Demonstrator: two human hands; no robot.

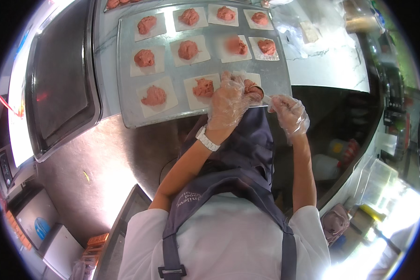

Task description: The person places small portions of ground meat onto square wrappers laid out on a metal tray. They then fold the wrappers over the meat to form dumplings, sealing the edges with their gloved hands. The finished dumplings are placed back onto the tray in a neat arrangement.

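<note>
My left hand [227, 103], in a clear plastic glove and with a white watch at the wrist, reaches over the near edge of a metal tray [172, 28]. Its fingers stretch forward beside a lump of pink minced meat [252, 95] on a white paper square, looking open, though the fingertips are partly hidden. In my gloved right hand [289, 112] is the pale handle of a spoon [266, 98], the fingers closed round it. The spoon's head rests against that same lump. Left of my left hand lies another meat lump [203, 87] on its own paper.
Several more meat lumps on paper squares, such as one meat lump [153, 95], stand in rows on the tray. A dark empty tray [65, 70] lies to the left. Crumpled clear plastic [296, 25] covers part of the white counter [329, 70] at right.
</note>
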